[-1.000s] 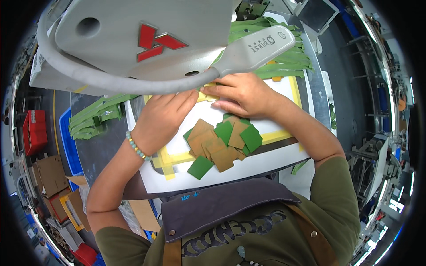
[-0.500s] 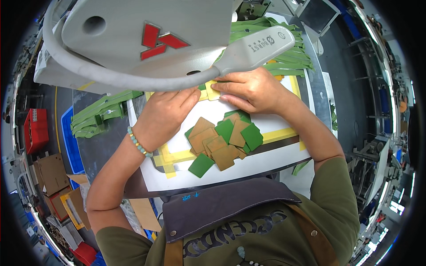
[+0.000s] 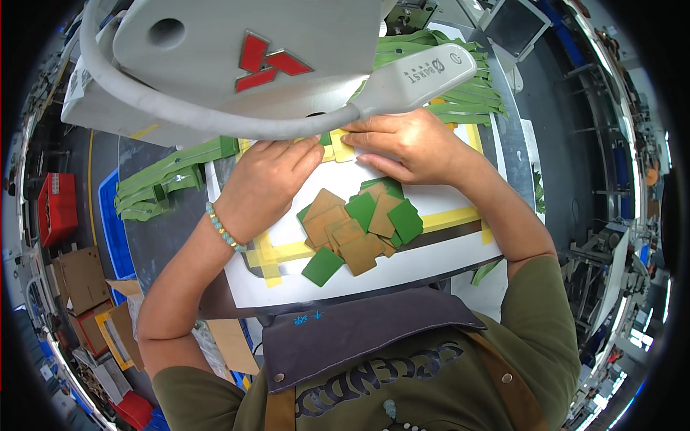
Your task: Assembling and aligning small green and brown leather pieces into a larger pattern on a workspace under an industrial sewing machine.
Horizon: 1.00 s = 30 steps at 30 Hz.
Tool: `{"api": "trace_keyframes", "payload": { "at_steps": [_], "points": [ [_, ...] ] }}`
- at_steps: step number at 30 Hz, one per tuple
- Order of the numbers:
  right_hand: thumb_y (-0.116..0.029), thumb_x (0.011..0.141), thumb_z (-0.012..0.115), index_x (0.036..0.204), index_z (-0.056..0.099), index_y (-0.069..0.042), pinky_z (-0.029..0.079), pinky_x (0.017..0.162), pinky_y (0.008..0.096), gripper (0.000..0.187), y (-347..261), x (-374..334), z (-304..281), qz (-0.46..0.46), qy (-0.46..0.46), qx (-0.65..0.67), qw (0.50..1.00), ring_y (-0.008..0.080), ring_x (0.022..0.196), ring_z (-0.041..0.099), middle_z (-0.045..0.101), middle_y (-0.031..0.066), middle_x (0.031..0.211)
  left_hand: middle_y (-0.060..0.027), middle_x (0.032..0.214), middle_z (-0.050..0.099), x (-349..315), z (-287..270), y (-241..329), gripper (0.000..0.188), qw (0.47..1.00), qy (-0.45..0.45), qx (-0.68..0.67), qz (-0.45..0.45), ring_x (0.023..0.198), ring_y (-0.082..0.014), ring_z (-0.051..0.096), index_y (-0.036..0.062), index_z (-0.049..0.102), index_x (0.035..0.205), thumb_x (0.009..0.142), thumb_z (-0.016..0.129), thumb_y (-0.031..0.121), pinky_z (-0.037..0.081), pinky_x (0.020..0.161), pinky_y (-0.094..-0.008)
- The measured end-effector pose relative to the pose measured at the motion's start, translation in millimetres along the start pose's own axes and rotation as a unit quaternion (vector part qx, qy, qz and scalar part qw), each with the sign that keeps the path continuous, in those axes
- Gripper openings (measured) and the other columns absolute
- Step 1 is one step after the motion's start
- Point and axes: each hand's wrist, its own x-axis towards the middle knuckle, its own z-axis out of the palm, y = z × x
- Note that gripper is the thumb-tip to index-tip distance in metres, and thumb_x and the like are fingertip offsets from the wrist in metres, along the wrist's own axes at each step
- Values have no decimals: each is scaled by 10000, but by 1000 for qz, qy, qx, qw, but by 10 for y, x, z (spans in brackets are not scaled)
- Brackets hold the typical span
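Observation:
Under the head of a grey-white sewing machine [image 3: 201, 79], both my hands are drawn close together. My left hand [image 3: 267, 176], with a beaded bracelet at the wrist, has its fingers bent and pressed together, their tips partly hidden by the lamp's neck. My right hand [image 3: 406, 147] pinches toward a small yellow square piece [image 3: 343, 149], fingertips at its right edge. A bit of green shows beside that piece. Nearer to me lies a loose pile of tan square pieces [image 3: 361, 253] and green square pieces [image 3: 323, 267], overlapping on a white sheet [image 3: 316, 291].
A lamp [image 3: 424, 75] on a bendable white neck [image 3: 215, 126] hangs low above my hands. Green strips lie left [image 3: 162, 187] and beyond the lamp. Yellow tape [image 3: 287, 253] marks the sheet. A blue bin [image 3: 111, 215] and cardboard boxes [image 3: 83, 276] stand at left.
The view has shifted slightly. My hands stay at nearly the same place by the yellow piece, and the pile lies as before.

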Motion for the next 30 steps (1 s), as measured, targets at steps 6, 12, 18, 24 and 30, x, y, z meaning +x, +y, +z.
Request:
{"api": "trace_keyframes", "payload": {
  "at_steps": [6, 12, 18, 24, 30],
  "points": [
    [-218, 907, 765, 1101, 777, -45, 548, 972, 416, 261, 8, 14, -18, -1, -12, -2, 1000, 259, 1124, 682, 760, 69, 1226, -133, 1346, 717, 34, -30, 22, 322, 1000, -6, -2, 11, 1239, -349, 680, -8, 683, 1183, 864, 642, -14, 534, 1025, -437],
    [-209, 908, 760, 1116, 773, -40, 549, 972, 417, 268, 20, 7, 2, -8, -13, -6, 1000, 264, 1113, 680, 756, 75, 1240, -136, 1351, 715, 34, -7, 42, 315, 1000, 9, 21, 15, 1260, -350, 671, -12, 682, 1181, 868, 650, -4, 534, 1024, -444],
    [-187, 897, 767, 1117, 774, -38, 559, 960, 413, 266, 21, 13, 4, -11, -12, 2, 1000, 263, 1096, 685, 757, 75, 1248, -136, 1313, 725, -7, 5, 51, 339, 999, 8, 33, 5, 1244, -346, 674, -9, 682, 1211, 873, 655, -9, 531, 1011, -441],
    [-175, 891, 762, 1136, 778, -44, 567, 973, 421, 278, -22, 7, -16, 10, -6, -15, 1000, 269, 1102, 693, 757, 75, 1254, -122, 1243, 736, 41, 36, 41, 306, 998, 43, 42, 5, 1084, -326, 698, 4, 692, 1165, 860, 671, 8, 552, 964, -406],
    [-166, 891, 755, 1147, 779, -50, 562, 1001, 433, 282, -85, 18, -60, 22, 10, -34, 999, 289, 1132, 701, 762, 75, 1229, -133, 1192, 729, -69, 106, -31, 344, 997, 52, -32, -45, 1148, -347, 650, 17, 704, 1254, 911, 678, 16, 529, 1002, -441]
  ]
}}
